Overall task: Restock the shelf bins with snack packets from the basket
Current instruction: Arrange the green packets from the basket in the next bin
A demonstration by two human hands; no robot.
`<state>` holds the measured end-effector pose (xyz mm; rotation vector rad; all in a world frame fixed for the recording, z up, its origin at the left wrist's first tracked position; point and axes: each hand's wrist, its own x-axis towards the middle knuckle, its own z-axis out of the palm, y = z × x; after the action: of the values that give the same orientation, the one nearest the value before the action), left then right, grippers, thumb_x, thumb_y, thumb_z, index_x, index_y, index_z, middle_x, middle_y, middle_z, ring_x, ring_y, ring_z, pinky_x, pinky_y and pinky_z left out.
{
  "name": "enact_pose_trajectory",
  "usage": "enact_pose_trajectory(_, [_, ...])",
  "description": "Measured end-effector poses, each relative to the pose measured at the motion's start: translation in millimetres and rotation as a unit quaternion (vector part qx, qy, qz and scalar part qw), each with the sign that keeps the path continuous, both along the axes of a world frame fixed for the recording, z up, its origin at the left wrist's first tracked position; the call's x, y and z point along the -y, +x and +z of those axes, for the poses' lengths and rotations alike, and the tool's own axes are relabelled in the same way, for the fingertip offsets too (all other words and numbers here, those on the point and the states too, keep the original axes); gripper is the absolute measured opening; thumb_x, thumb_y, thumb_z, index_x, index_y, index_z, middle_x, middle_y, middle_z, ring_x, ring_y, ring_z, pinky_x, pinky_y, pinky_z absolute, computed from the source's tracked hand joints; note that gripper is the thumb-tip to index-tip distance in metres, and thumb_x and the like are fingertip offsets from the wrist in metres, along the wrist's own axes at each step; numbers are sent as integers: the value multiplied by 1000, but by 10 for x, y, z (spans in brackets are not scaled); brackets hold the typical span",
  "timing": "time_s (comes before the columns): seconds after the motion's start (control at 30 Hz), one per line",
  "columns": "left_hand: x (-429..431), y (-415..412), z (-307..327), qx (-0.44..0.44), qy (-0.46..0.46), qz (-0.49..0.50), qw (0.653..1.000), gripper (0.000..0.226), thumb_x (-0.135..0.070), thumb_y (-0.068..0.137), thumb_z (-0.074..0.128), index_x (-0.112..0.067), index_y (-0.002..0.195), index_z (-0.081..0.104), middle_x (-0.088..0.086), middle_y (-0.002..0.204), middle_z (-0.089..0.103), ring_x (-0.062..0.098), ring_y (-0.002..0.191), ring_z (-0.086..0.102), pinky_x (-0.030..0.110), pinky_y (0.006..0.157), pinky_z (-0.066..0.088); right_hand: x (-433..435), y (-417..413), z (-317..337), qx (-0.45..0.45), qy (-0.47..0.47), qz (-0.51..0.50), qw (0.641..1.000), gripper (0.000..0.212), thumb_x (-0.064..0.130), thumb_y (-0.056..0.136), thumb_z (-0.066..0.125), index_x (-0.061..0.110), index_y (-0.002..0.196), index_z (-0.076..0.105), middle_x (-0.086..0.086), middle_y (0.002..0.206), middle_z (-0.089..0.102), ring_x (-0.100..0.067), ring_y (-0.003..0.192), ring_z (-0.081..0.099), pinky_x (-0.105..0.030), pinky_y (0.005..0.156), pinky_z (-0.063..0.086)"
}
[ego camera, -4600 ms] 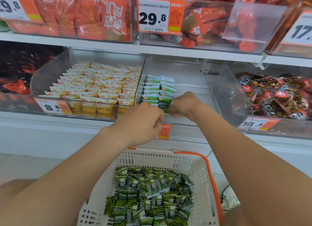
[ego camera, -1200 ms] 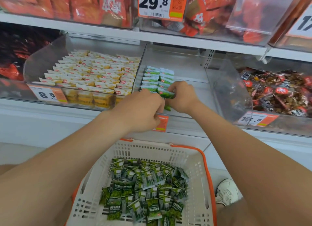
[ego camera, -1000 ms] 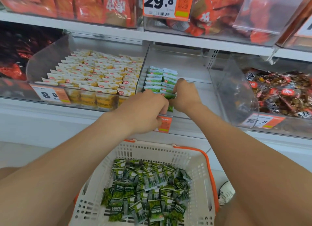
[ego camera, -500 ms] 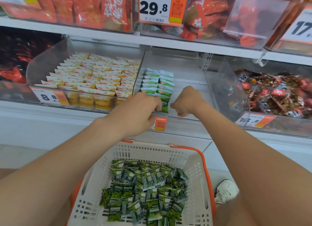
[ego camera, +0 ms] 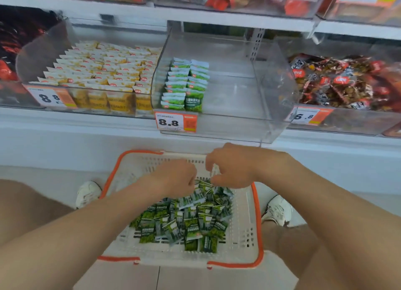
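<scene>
A white basket with an orange rim point(ego camera: 257, 216) stands on the floor and holds a heap of green snack packets point(ego camera: 186, 220). Above it, a clear shelf bin point(ego camera: 238, 94) has two neat rows of the same green packets point(ego camera: 184, 86) against its left wall; the rest of its floor is bare. My left hand point(ego camera: 175, 177) hangs over the far end of the heap with fingers curled down onto the packets; whether it grips one is hidden. My right hand point(ego camera: 234, 168) hovers beside it, thumb and fingers apart, nothing seen between them.
A price tag reading 8.8 point(ego camera: 175, 121) hangs on the bin front. The bin to the left holds yellow packets point(ego camera: 99, 73), the one to the right brown and red packets point(ego camera: 338, 81). White shoes point(ego camera: 87, 193) point(ego camera: 278, 210) flank the basket on the tiled floor.
Both hands have left the shelf bin and dropped down to the basket. The view has tilted downward. The green rows in the bin stand tidy, with a packet at the front.
</scene>
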<state>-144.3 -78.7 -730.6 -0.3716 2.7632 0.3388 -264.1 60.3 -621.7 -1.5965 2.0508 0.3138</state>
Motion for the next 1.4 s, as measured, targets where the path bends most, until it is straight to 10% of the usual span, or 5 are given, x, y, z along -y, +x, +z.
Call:
enact_pose_trajectory(0.33, [-155, 176, -1801, 236, 83, 105, 963, 17, -13, 100, 54, -12, 83, 52, 8, 86, 58, 21, 71, 55, 36, 61, 45, 24, 143, -556, -21, 31, 62, 997, 8, 23, 101, 55, 18, 107, 52, -1, 92, 54, -23, 85, 62, -35, 68, 50])
enact_pose_trajectory(0.53, [-221, 548, -2417, 253, 121, 189, 941, 55, -8, 102, 55, -4, 151, 30, 20, 149, 39, 33, 126, 54, 32, 79, 47, 116, 198, -647, -35, 47, 66, 996, 21, 18, 103, 55, 18, 87, 41, -1, 88, 47, -18, 70, 56, -30, 50, 41])
enact_pose_trajectory(0.73, [-229, 616, -2610, 236, 126, 209, 941, 12, -14, 100, 62, -15, 100, 50, 1, 90, 55, 20, 80, 58, 26, 53, 39, 197, 220, -630, -43, 31, 61, 997, 29, 9, 102, 51, 18, 79, 37, -1, 83, 47, -15, 63, 50, -28, 48, 37])
enact_pose_trajectory(0.97, [-3, 461, -2138, 183, 173, 303, 919, 22, -14, 97, 59, -12, 79, 48, 5, 78, 54, 18, 65, 53, 33, 52, 41, 243, 214, -477, -41, 28, 58, 997, 16, -1, 98, 50, 13, 94, 42, -3, 85, 45, -16, 64, 49, -29, 50, 40])
enact_pose_trajectory(1.4, [150, 27, 324, -27, 623, 410, 666, 22, 2, 100, 61, -1, 122, 61, 10, 84, 71, 23, 79, 69, 22, 57, 56, 199, -96, -245, 19, -88, -31, 995, 72, 11, 80, 83, 28, 141, 48, -7, 132, 51, -29, 115, 54, -44, 91, 53])
